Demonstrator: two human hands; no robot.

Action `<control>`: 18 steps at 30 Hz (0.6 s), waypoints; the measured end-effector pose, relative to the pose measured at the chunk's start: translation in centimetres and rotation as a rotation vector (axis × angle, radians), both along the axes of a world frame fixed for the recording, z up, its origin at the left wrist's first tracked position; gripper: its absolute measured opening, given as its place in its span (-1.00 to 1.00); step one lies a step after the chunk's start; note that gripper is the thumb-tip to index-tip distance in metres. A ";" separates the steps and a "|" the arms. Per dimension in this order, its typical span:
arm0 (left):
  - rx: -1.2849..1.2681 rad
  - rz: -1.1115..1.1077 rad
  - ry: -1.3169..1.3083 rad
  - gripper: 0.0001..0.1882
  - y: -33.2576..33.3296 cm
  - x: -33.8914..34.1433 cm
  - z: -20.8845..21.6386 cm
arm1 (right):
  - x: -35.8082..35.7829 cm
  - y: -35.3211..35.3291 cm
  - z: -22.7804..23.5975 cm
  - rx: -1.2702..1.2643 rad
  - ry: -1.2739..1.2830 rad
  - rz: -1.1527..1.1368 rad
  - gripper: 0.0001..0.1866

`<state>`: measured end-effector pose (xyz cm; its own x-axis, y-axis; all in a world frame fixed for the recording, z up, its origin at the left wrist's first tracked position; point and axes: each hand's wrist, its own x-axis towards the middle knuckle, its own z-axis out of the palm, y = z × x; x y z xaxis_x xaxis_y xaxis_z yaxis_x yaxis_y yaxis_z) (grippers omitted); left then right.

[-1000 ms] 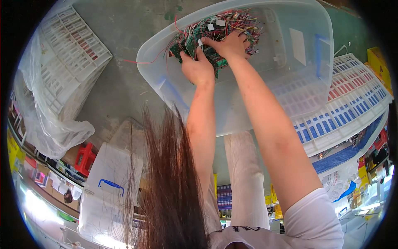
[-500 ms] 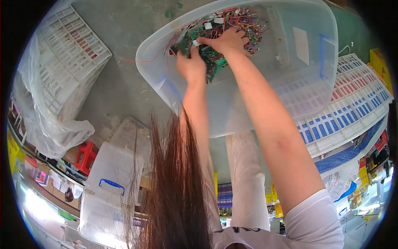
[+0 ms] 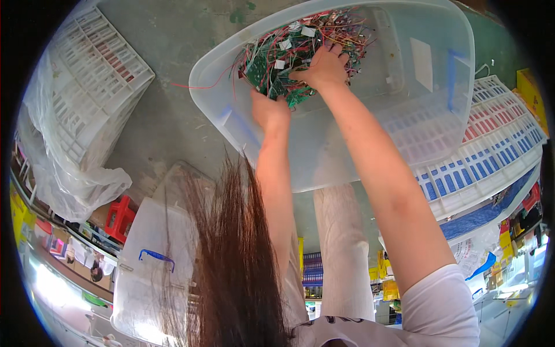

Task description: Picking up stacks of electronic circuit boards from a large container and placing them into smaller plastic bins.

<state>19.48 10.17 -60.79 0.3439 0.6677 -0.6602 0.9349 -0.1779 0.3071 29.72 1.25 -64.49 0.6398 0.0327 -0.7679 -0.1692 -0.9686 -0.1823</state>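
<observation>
A heap of green circuit boards (image 3: 263,72) with red, white and other thin wires (image 3: 350,26) lies at the far left inside a large clear plastic bin (image 3: 370,153). At the heap's near edge, my left hand (image 3: 270,111) is closed on circuit boards; most of its fingers are hidden among them. My right hand (image 3: 326,68) rests on the wires at the heap's right side, thumb stretched out to the left and fingers apart. Small white labels or connectors (image 3: 308,32) show among the boards. One red wire hangs over the bin's left rim.
White slatted crates stand at the left (image 3: 104,69) and right (image 3: 485,139), the left one partly under clear plastic wrap (image 3: 87,191). A lidded clear box with a blue handle (image 3: 156,257) and a red stool (image 3: 119,218) are at the lower left. Long hair hangs across the lower middle.
Both hands have shifted slightly toward me. The boards between them have spread and turned, showing more green surface, and the white pieces have moved.
</observation>
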 end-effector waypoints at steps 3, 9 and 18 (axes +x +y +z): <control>0.222 -0.133 -0.005 -0.31 -3.2 1.3 -1.8 | 0.7 -0.4 -0.1 -0.033 -0.029 -0.085 0.36; -0.161 0.225 -0.258 -0.23 0.0 -2.8 -3.3 | 0.5 -2.3 -0.7 0.027 -0.058 0.040 0.29; 0.214 -0.080 -0.184 -0.20 -1.8 -2.3 0.1 | -1.6 -15.5 -4.6 0.333 -0.289 -0.473 -0.09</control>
